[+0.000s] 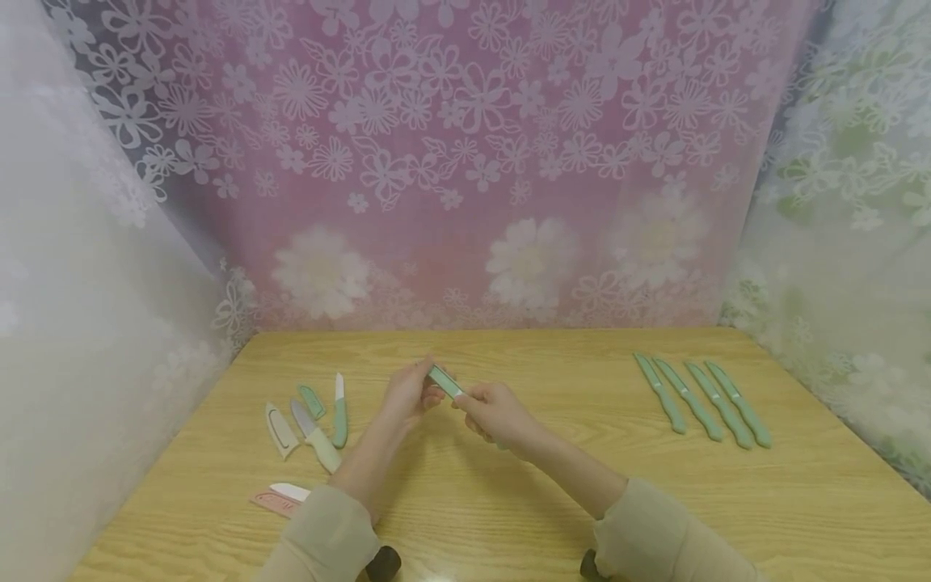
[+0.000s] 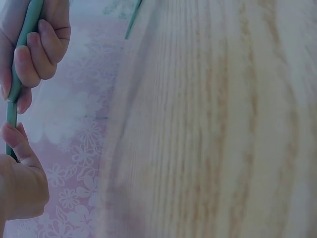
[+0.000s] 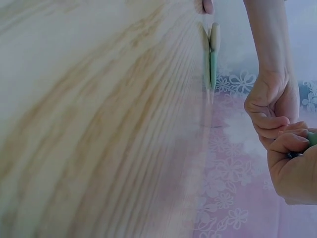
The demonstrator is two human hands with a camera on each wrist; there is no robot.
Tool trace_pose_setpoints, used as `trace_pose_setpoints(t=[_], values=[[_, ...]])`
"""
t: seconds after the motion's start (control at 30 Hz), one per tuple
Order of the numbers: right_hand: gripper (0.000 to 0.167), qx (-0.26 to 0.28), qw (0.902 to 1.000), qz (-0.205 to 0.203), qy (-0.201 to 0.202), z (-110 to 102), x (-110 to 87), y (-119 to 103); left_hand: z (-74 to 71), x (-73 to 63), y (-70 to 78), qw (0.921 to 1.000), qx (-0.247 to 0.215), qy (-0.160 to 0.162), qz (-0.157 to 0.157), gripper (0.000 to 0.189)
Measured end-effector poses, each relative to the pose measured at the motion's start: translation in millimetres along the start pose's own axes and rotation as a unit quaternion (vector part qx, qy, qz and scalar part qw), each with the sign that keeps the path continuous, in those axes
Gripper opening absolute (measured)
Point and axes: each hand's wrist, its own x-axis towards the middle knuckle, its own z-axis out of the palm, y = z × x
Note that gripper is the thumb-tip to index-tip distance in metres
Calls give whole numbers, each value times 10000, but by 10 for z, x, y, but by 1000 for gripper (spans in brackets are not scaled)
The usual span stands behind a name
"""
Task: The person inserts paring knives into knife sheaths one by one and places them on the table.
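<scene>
Above the middle of the table, both hands hold a green knife in a green sheath [image 1: 444,381]. My left hand [image 1: 407,394] pinches the sheath near its far end between thumb and fingers. My right hand [image 1: 502,414] grips the knife's handle, whose green butt end pokes out below the palm. In the left wrist view the green handle [image 2: 29,22] runs through the curled right fingers, with the sheath [image 2: 11,119] in line with it. The right wrist view shows the two hands close together, most of the knife hidden by the fingers.
Several green knives [image 1: 716,402] lie side by side at the right. At the left lie a small green-handled knife [image 1: 340,420], a green sheath [image 1: 311,401], a cream-handled knife [image 1: 320,446], a cream sheath [image 1: 280,431] and a pink sheath [image 1: 275,500] beside a white blade [image 1: 291,491].
</scene>
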Motion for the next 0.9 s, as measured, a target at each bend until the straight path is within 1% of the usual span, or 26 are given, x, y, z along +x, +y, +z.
trace_pose_setpoints(t=[0.13,0.23,0.3,0.4,0.47,0.5,0.53,0.63,0.73,0.8,0.87,0.9], values=[[35,-113,9999,-60,-75,-16,11,12,4,-6,-6,10000,6,-19,13,32],[33,-314,9994,-110,-100,-34,29,0,1,-8,18,10000,-49,61,2,31],[30,-539,9984,-110,-105,-47,41,-21,-9,-13,53,9998,-124,169,8,28],[29,-1254,9920,-146,16,-77,54,-54,-58,-7,123,9991,-193,374,-31,24],[28,-1846,9825,-225,44,-108,44,-85,-98,-4,172,9989,-133,443,-79,23],[28,-2150,9762,-287,64,-126,35,-100,-116,2,192,9989,-51,454,-117,24],[28,-2425,9694,-370,44,-146,25,-114,-129,8,209,9989,34,440,-156,24],[22,-2911,9550,-556,-120,-213,-19,-152,-140,17,249,9987,351,279,-254,26],[20,-3145,9470,-624,-194,-315,-61,-135,-157,23,278,9949,959,149,-280,31],[19,-3247,9440,-570,-125,-425,-97,-103,-207,17,307,9897,1397,137,-274,36],[18,-3314,9425,-424,27,-576,-144,-59,-298,-7,348,9792,2013,162,-185,41],[18,-3369,9407,-381,145,-664,-168,-28,-357,-22,373,9740,2251,198,-145,42]])
